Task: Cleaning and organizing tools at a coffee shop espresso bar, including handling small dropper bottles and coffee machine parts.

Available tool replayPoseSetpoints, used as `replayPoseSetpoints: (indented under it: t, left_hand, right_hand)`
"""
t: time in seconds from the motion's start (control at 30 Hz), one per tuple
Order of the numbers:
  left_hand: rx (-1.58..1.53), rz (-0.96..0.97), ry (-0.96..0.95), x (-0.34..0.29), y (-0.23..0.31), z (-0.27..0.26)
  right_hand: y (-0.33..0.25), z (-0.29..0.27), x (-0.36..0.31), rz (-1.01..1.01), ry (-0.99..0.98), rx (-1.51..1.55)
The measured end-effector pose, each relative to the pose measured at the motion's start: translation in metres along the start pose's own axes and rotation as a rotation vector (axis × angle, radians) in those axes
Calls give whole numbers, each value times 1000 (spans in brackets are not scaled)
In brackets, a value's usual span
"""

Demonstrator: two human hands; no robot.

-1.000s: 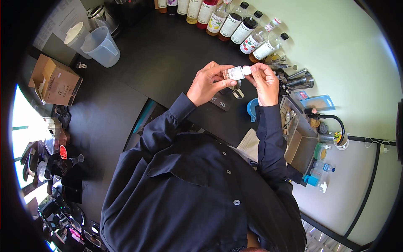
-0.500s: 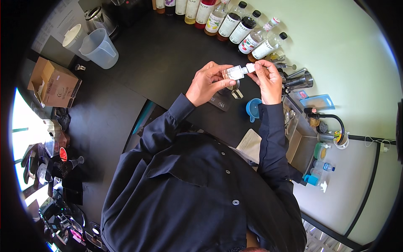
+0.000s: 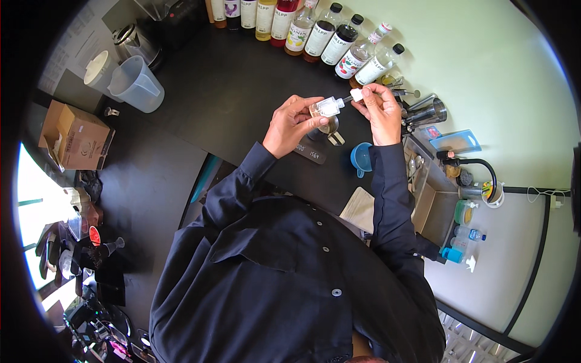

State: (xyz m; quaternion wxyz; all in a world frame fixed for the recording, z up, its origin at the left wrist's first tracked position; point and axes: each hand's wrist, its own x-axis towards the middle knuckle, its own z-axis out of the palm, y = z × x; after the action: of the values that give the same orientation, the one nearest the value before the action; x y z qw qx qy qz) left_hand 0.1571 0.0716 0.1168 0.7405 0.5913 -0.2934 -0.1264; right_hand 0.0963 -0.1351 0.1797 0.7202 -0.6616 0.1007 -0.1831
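Note:
My left hand [image 3: 289, 126] is closed round a small clear glass bottle [image 3: 327, 107] with a pale label, tilted with its neck toward the right. Between the fingertips of my right hand [image 3: 382, 116] is its white cap [image 3: 357, 95], drawn a little away from the neck. A thin stem, seemingly a dropper, bridges the gap between cap and bottle. Just below the bottle, a small metal cup [image 3: 331, 126] with a handle stands by a black digital scale [image 3: 310, 153], partly hidden by my left hand. A blue cup [image 3: 361, 158] sits left of my right forearm.
Several syrup bottles [image 3: 319, 41] line the wall at the back. A sink [image 3: 434, 206] lies to the right, with a beige cloth [image 3: 358, 209] before it. Far left are a plastic pitcher [image 3: 138, 85], a kettle [image 3: 134, 42] and a cardboard box [image 3: 85, 138].
The white cap has come off the bottle's neck, exposing the thin stem between them. Both hands appear slightly further left as the whole view has shifted.

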Motion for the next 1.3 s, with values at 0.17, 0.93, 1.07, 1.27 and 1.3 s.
replayPoseSetpoints:
  t: [0.17, 0.93, 1.07, 1.27, 1.3]
  left_hand:
    - [63, -86, -20, -2, -2, -1]
    - [-114, -69, 48, 4, -15, 6]
    - [-149, -58, 45, 2, -9, 6]
    - [-128, -47, 52, -3, -9, 1]
    - [-127, -48, 54, -4, -9, 0]
  right_hand:
    - [5, -9, 4, -1, -2, -18]
    - [59, -13, -9, -139, 150, -403]
    - [68, -3, -17, -193, 147, -602]
    - [78, -2, -18, -250, 120, -720]
    - [79, -2, -18, -255, 116, -713]
